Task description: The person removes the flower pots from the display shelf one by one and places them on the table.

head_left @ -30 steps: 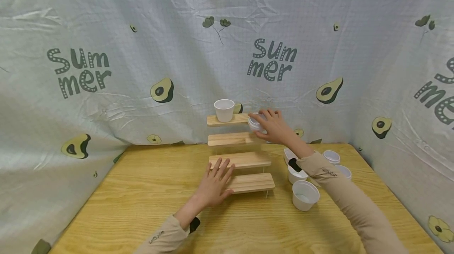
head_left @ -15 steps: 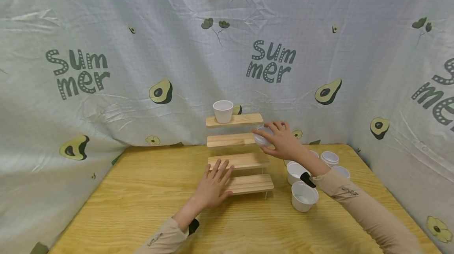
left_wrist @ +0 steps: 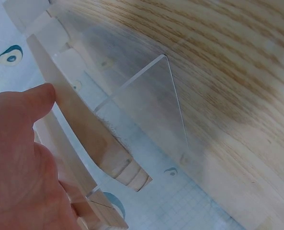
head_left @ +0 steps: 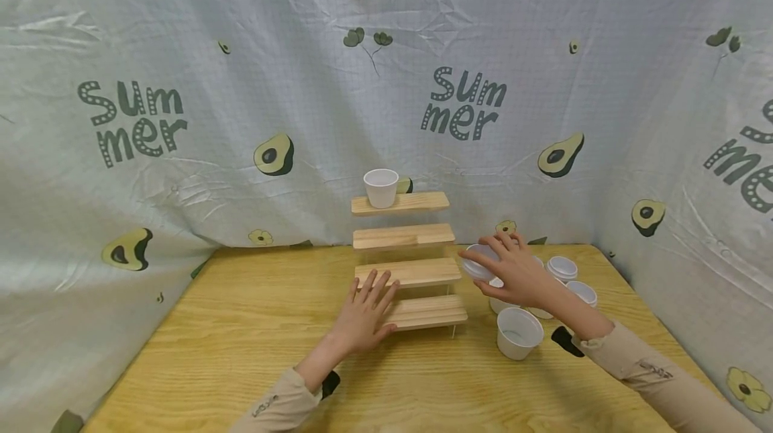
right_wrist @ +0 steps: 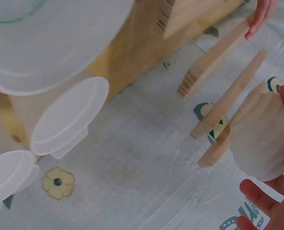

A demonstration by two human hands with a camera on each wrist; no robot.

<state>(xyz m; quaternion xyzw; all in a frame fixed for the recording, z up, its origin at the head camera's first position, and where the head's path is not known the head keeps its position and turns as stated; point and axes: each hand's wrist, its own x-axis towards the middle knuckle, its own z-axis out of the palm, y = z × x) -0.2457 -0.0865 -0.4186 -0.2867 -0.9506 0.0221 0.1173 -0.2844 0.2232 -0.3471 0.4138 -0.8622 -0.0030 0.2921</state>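
My right hand (head_left: 516, 273) holds a small white plastic cup (head_left: 480, 262) between thumb and fingers, up in the air to the right of the wooden tiered rack (head_left: 431, 312). In the right wrist view the cup (right_wrist: 259, 139) looks whitish and ribbed, with fingertips around its side. My left hand (head_left: 362, 317) rests on the left end of the rack's lower steps, fingers straight and spread. The thumb (left_wrist: 43, 98) touches a step's edge in the left wrist view. Another white cup (head_left: 381, 190) stands upright on the left of the top step.
A larger white tub (head_left: 519, 333) stands on the table right of the rack. Behind it are more white containers, including one with a stepped rim (head_left: 562, 268), partly hidden by my right hand. Clear side panels (left_wrist: 146, 96) support the rack. A printed curtain surrounds the table.
My right hand has carried its cup from the right end of the top step rightward and down, toward the containers. The left hand and the cup on the top step have stayed put.
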